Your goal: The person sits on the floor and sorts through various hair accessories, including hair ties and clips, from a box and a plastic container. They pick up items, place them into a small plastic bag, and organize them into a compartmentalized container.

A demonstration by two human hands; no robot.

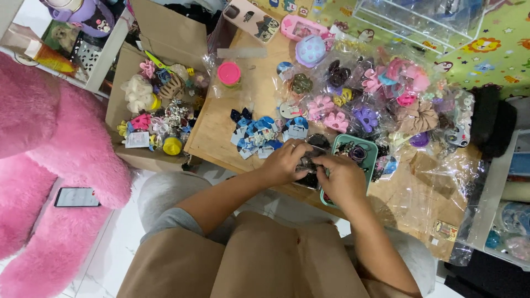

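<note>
left hand and right hand: fingers pinched together on a small dark hair accessory | place: near edge of the wooden desk, just beside the teal tray | blue bow clips lie left of the hands

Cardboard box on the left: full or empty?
Full: the cardboard box is heaped with hair accessories, including a cream scrunchie.
</note>
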